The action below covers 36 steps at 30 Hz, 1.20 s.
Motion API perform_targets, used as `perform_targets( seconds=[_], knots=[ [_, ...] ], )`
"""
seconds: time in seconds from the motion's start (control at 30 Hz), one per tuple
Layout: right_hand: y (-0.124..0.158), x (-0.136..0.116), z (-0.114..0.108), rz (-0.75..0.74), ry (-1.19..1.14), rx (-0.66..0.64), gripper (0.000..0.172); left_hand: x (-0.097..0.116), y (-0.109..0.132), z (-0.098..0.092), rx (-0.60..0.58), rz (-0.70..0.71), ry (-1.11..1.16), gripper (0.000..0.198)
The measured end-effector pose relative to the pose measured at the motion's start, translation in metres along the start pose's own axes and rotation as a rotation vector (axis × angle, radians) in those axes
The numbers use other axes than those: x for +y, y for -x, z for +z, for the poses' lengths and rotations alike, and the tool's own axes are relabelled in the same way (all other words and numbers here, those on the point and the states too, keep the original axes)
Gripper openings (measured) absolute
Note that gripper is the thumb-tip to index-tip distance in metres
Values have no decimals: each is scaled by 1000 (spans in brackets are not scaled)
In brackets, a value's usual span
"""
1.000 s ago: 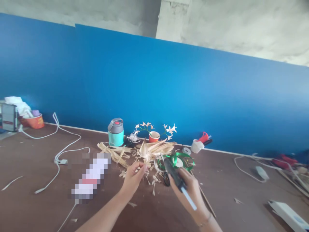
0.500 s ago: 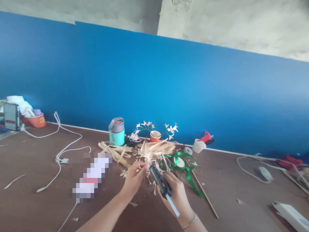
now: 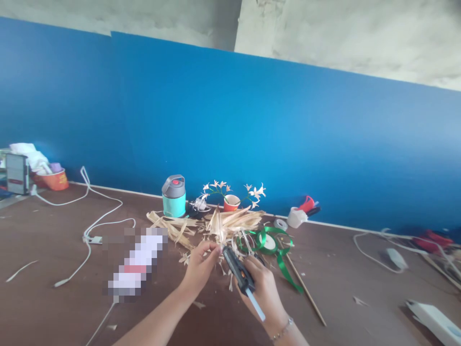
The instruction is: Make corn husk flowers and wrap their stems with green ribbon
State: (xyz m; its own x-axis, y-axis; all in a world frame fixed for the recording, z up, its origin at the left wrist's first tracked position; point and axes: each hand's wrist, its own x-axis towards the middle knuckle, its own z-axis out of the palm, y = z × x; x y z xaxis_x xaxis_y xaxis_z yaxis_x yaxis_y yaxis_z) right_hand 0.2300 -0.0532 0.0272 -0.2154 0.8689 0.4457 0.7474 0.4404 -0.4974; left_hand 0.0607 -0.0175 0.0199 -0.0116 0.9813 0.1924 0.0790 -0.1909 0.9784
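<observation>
My left hand (image 3: 199, 265) is pinched shut on a small pale husk piece at its fingertips, just in front of a pile of dried husk strips (image 3: 219, 223). My right hand (image 3: 262, 287) grips a black glue gun (image 3: 238, 274) with a white glue stick poking out of its back. The gun's nozzle points up and left and almost touches the pinched piece. Both hands hover over the brown table (image 3: 54, 307).
A green ribbon roll (image 3: 268, 241) and a thin wooden stick (image 3: 306, 290) lie right of my hands. Behind stand a teal jug (image 3: 173, 196) and a red cup of husk flowers (image 3: 230, 203). White cables (image 3: 94, 223) run at left; a white box (image 3: 434, 322) sits at right.
My right hand has brought the glue gun left from beside the ribbon until its nozzle sits by my left fingertips. The left hand has stayed in place.
</observation>
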Motion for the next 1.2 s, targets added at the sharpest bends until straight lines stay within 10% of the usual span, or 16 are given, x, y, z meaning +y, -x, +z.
perform_targets(
  seconds=[0.57, 0.73, 0.97, 1.2],
  knots=[
    [0, -4, -9, 5, 4, 13, 8, 2, -1, -2, -25, 34, -12, 29],
    [-2, 4, -8, 251, 62, 84, 15, 3, -1, -3, -66, 76, -8, 28],
    [-1, 34, -53, 340, 141, 244, 30, 0, -2, -5, -11, 62, -37, 29],
    [49, 101, -76, 669, 577, -179, 10, -7, -10, -12, 272, -54, 165, 35]
  ],
)
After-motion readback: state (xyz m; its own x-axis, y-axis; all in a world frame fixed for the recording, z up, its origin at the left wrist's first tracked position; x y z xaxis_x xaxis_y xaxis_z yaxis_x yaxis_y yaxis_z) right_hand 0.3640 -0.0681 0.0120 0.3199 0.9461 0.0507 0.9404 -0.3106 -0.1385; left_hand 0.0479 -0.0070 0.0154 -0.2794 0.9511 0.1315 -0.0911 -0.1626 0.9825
